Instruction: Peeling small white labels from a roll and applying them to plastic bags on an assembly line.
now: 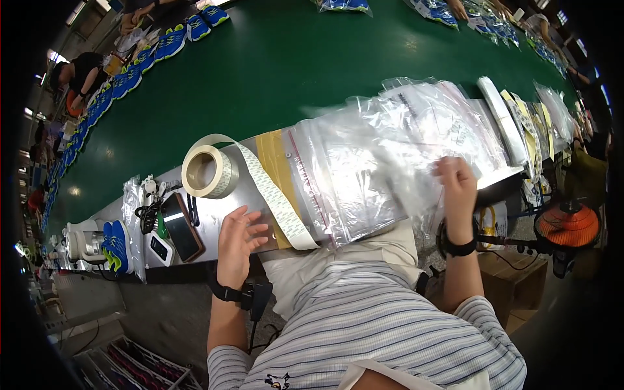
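My left hand [239,239] hovers by the near edge of the metal shelf with its fingers apart and nothing in them. Closest to it hangs the loose end of a white printed sticker strip [284,214], which unwinds from a sticker roll [203,173] standing farther left. My right hand [457,179] is closed, fingers curled, on a clear plastic bag [411,188] that is smeared by motion and hangs to the left of the hand. Beneath and beyond it lies a wide spread of flat clear plastic bags [351,153], overlapping across the shelf.
Left of the roll lie a smartphone [182,226], a small white device [160,249] and black cables [148,214]. Blue sneakers [116,246] stand at the shelf's left end. Beyond runs a green conveyor belt [273,71] with shoes along its far side. An orange fan [567,225] stands at right.
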`<state>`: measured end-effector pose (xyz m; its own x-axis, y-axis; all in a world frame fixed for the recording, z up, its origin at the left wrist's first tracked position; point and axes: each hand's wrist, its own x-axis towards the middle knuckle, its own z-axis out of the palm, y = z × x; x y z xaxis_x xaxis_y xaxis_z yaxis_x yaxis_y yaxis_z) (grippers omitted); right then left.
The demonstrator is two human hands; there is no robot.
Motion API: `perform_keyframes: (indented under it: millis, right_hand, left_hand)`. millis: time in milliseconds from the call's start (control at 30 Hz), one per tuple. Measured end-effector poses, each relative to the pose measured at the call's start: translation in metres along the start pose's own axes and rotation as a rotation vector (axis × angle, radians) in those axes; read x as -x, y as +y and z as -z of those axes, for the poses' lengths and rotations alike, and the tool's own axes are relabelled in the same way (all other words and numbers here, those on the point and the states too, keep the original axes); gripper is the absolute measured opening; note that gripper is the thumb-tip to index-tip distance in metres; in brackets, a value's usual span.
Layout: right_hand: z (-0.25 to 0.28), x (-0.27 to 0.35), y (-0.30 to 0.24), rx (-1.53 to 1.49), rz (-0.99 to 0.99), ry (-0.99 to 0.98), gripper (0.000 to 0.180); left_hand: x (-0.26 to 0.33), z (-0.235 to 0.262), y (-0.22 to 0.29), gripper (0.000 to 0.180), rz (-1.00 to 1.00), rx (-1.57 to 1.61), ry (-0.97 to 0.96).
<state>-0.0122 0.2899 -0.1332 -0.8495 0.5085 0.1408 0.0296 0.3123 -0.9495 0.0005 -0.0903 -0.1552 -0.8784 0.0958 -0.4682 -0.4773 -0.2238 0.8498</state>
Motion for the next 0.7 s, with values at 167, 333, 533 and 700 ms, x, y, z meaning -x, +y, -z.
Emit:
perform_keyframes:
  millis: [167,333,533,700]
  right_hand:
    - [0.089,-0.041,0.061,0.757,0.175,0.403,0.018]
    - [0.000,0.034,-0.019,0.532,0.743,0.246,0.032]
    - [-0.109,0.083,-0.037,-0.046,0.240,-0.930,0.019]
    - [-0.124,0.076,-0.037,-0.066,0.196,-1.074,0.007]
  left_hand:
    - [-0.003,-0.014,-0.020,0.047,-0.024,-0.369,0.016]
    - [-0.020,-0.029,-0.013,0.016,-0.042,-0.142,-0.074]
    - [0.001,-0.031,0.006,0.019,0.011,0.131,-0.101]
    - [0.017,-0.040,0.000,0.041,-0.807,-0.840,0.385]
